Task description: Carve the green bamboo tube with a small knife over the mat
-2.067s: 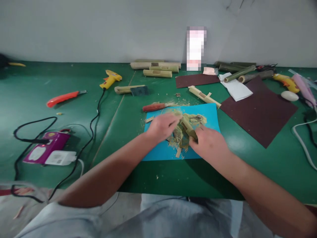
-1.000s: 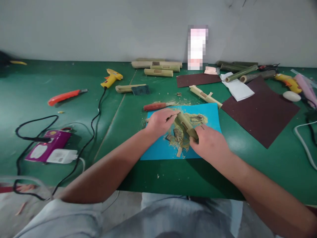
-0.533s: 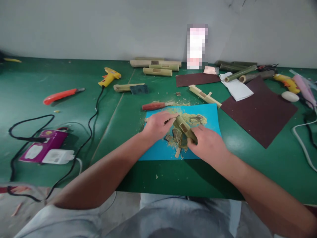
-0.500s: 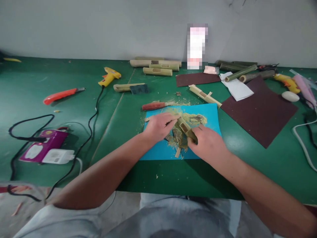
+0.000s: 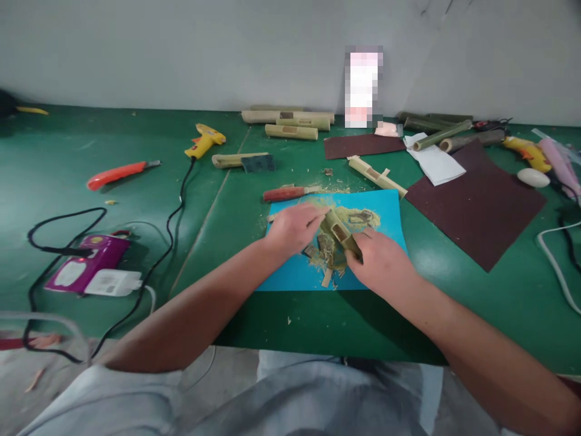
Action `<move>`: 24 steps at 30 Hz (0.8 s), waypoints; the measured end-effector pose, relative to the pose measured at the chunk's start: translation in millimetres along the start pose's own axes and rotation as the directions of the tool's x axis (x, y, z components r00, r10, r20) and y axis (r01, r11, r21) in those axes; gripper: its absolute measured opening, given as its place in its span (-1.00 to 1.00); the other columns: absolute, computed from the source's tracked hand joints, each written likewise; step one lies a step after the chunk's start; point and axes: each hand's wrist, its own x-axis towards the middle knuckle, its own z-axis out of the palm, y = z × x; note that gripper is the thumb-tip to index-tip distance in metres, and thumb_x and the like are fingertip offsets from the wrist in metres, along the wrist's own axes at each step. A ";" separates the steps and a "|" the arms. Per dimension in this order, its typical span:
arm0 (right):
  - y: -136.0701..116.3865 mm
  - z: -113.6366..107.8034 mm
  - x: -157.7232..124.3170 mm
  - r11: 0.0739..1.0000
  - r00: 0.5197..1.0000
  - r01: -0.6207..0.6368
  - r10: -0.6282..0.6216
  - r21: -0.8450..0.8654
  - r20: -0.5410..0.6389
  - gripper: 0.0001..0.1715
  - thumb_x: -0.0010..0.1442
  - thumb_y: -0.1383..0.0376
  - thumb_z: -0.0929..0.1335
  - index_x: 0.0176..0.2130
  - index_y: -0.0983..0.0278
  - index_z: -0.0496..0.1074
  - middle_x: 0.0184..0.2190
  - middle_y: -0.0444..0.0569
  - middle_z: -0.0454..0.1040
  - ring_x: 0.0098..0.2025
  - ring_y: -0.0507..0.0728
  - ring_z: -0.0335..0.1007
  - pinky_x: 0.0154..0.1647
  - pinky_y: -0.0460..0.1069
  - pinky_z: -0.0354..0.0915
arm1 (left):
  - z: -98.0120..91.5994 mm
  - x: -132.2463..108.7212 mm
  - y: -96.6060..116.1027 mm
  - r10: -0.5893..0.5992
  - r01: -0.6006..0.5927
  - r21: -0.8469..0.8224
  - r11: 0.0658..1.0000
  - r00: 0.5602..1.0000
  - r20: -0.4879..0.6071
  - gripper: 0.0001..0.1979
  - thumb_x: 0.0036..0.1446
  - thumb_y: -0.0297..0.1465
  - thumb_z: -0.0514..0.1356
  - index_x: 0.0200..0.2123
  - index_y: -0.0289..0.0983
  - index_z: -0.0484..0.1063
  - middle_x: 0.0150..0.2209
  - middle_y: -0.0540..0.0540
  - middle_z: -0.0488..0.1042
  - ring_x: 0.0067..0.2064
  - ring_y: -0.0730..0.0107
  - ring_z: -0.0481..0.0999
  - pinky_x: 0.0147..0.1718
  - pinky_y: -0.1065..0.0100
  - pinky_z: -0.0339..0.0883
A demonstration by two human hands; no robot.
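Note:
A short bamboo tube (image 5: 341, 234) with a rectangular cut-out in its wall slants between my hands, above a blue sheet (image 5: 385, 209). Its near end is gripped by my right hand (image 5: 379, 254), fingers wrapped round it. My left hand (image 5: 297, 227) is closed at the tube's far end, thumb and fingers pinched against its rim; whether something small is between them I cannot make out. Under the tube lie bamboo scraps (image 5: 325, 249) and pale shavings. Just beyond my left hand rests a red-handled carving tool (image 5: 285, 194).
To the left are an orange utility knife (image 5: 120, 174), a yellow glue gun (image 5: 206, 140) with a black cord, and a purple power strip (image 5: 88, 263). Bamboo pieces (image 5: 291, 132) lie along the wall. Brown sandpaper (image 5: 481, 212) and another bamboo tube (image 5: 376, 176) are to the right.
The view has shifted slightly. Both hands stay on the bamboo tube in nearly the same pose; nothing has been picked up or put down.

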 end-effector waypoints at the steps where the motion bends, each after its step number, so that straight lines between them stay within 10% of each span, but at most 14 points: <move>1: 0.0 -0.2 0.1 1.000 1.000 -0.003 0.003 0.000 0.003 -0.82 0.27 0.30 0.26 -0.31 0.29 0.42 -0.28 0.05 0.46 -0.27 0.13 0.35 -0.34 0.02 0.11 | 0.4 0.1 0.9 0.016 -0.016 -0.002 1.000 1.000 0.020 -0.68 0.40 -0.33 0.05 -0.01 -0.28 0.58 -0.19 -0.15 0.63 -0.16 0.27 0.62 -0.16 0.30 0.50; 24: 1.7 2.7 1.6 1.000 1.000 -0.014 0.014 0.014 0.000 -0.81 0.28 0.30 0.28 -0.36 0.28 0.41 -0.31 0.03 0.45 -0.28 0.12 0.35 -0.34 0.02 0.10 | 3.0 0.4 1.6 0.045 -0.046 0.035 0.998 0.999 0.019 -0.66 0.41 -0.33 0.03 0.02 -0.30 0.55 -0.21 -0.16 0.62 -0.17 0.28 0.62 -0.18 0.31 0.50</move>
